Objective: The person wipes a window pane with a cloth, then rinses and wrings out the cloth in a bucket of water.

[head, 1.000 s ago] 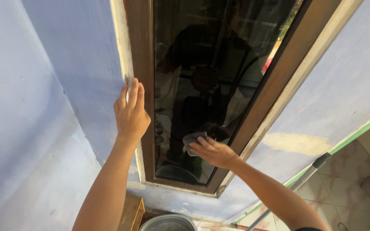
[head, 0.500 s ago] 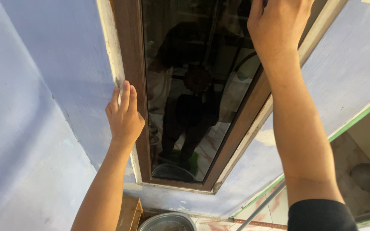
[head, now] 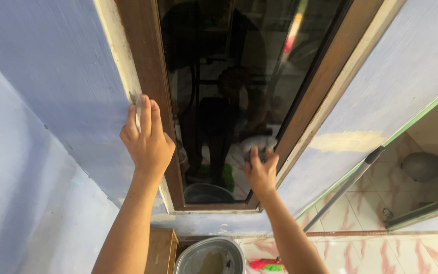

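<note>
Two hands were raised to a narrow window set in a blue wall (head: 51, 66). The left hand (head: 147, 142) was laid flat, fingers together, on the brown window frame (head: 143, 66) and its pale edge. The right hand (head: 261, 171) was pressed against the lower glass pane (head: 219, 101), its grip closed on a small cloth (head: 254, 152) that was barely seen. Streaks could be left if pressure on the cloth were eased; a metal bucket (head: 211, 256) below could be struck should the cloth be dropped.
</note>
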